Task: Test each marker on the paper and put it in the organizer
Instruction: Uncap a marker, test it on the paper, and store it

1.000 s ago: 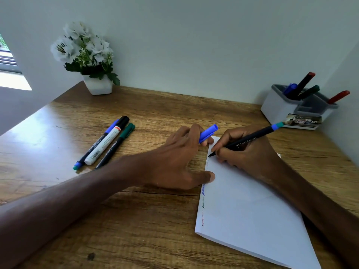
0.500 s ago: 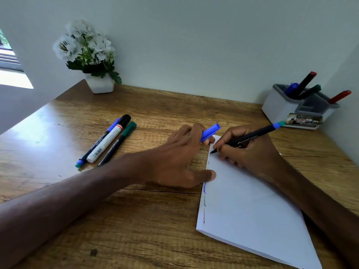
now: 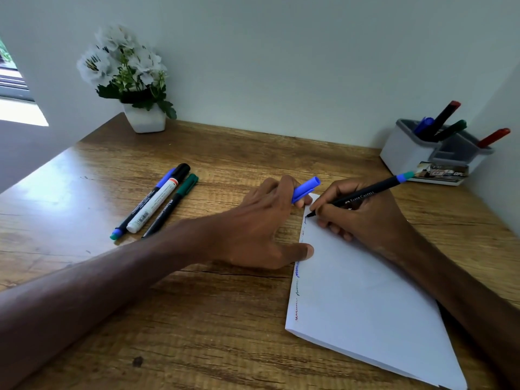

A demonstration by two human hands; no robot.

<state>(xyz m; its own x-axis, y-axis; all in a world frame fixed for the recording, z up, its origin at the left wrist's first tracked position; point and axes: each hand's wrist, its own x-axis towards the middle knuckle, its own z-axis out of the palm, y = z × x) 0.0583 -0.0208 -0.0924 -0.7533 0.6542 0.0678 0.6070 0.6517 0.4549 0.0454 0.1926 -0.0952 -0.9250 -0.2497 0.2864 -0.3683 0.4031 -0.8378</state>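
Right grip (image 3: 363,220) pinches marker (image 3: 365,193), tip on paper's (image 3: 365,299) far corner, tail toward organizer (image 3: 402,154); left grip (image 3: 253,229) pinches cap (image 3: 305,190) just left of tip.

Paper: white paper stack (image 3: 365,291) cut by the bottom edge at 5 o'clock; right forearm (image 3: 464,291) covers its right side.
Scribbles: coloured test lines (image 3: 297,277) too small to read.
Green pen: green-capped black marker (image 3: 168,206), lower end behind left forearm (image 3: 98,291).
Cap: blue plastic cap (image 3: 306,189), base buried in left hand (image 3: 253,229).
Held pen: black blue-ended marker (image 3: 363,196), grip section hidden in right hand (image 3: 365,220).
Organizer: white-grey plastic organizer (image 3: 405,153) at 2 o'clock hides its markers' lower halves.
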